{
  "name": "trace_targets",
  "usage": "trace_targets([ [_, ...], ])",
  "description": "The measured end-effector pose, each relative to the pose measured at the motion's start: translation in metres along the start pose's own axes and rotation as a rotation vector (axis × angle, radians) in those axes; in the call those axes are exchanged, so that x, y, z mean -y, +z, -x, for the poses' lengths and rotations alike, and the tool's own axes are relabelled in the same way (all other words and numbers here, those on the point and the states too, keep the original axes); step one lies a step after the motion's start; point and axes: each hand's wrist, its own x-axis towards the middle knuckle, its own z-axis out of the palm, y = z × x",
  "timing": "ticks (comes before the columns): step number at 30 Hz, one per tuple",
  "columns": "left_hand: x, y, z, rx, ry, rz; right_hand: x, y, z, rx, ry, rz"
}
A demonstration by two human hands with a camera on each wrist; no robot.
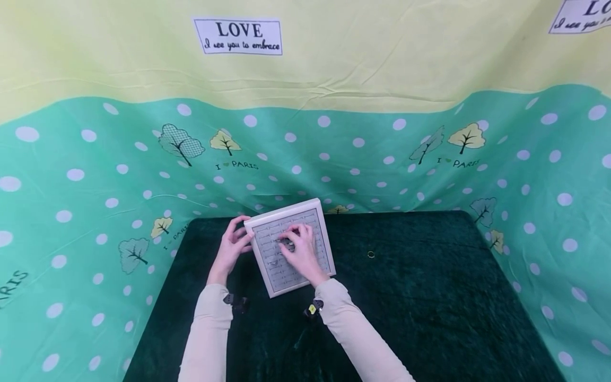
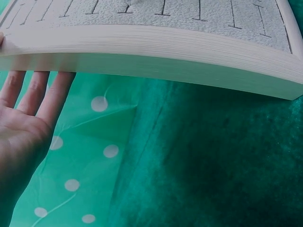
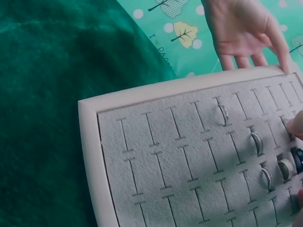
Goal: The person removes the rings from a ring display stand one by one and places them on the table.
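My right hand [image 1: 302,252] is bent over the square cream-framed tray with a grey slotted pad [image 3: 92,142], thumb and index finger close together; whether they pinch a ring I can't tell. Silver-coloured rings [image 3: 257,143] and one dark ring [image 3: 298,160] sit in slots just beside those fingers, so a careless knuckle could knock one loose. My left hand [image 1: 233,244] grips the tray's far left corner, thumb above, fingers beneath; if that grip slackened, pressing on the pad could tip or slide it. Right of the tray, a thin gold-coloured ring [image 1: 371,254] lies loose on the dark green velvet tabletop [image 1: 406,297]; a sweeping sleeve might roll it off.

Farthest away, the green-and-yellow printed fabric backdrop [image 1: 358,175] reads "PARIS" and, on white labels [image 1: 238,37], "LOVE I see you to embrace". I can read no brand.
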Motion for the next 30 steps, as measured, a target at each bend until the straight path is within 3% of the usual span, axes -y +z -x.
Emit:
trace_targets([
  [11,-0.009,0.001,0.001,0.018,-0.014,0.014,0.004,0.012,-0.001,-0.075,0.023,0.098],
  [17,-0.026,0.007,0.008,0.035,0.001,0.011,0.006,0.01,-0.001,-0.052,0.038,0.102],
  [30,-0.029,0.008,0.009,0.022,-0.018,0.008,0.015,-0.001,-0.003,0.033,0.124,0.039],
])
